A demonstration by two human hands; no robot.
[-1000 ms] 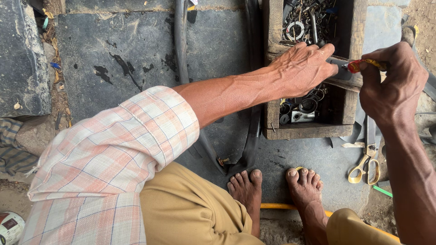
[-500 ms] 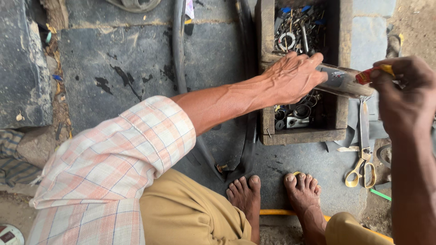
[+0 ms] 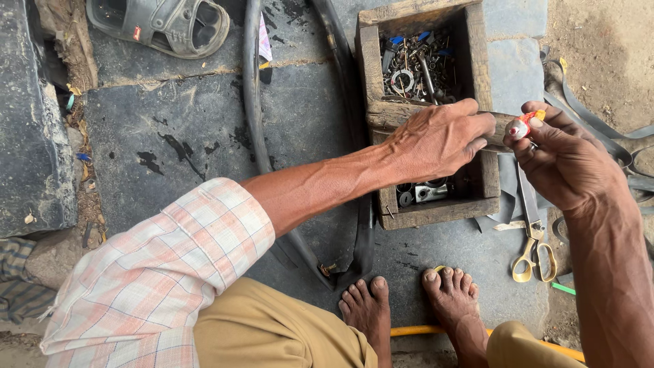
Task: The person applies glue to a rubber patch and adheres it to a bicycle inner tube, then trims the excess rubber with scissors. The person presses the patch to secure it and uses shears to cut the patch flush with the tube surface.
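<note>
My left hand reaches across an open wooden box and its fingers close on a dark rod-like object at the box's right edge. The box holds several metal parts, rings and bolts. My right hand is just right of the box, pinching a small red and white tube between thumb and fingers, close to the left hand's fingertips. My bare feet rest on the stone slab below the box.
A black rubber inner tube runs down the slab left of the box. Scissors with yellow handles lie right of the box on a dark rubber piece. A grey sandal lies at top left. A yellow rod lies by my feet.
The view has tilted down, so the box and hands sit lower in frame. My right hand has drawn closer to my left hand and now shows the small tube at its fingertips.
</note>
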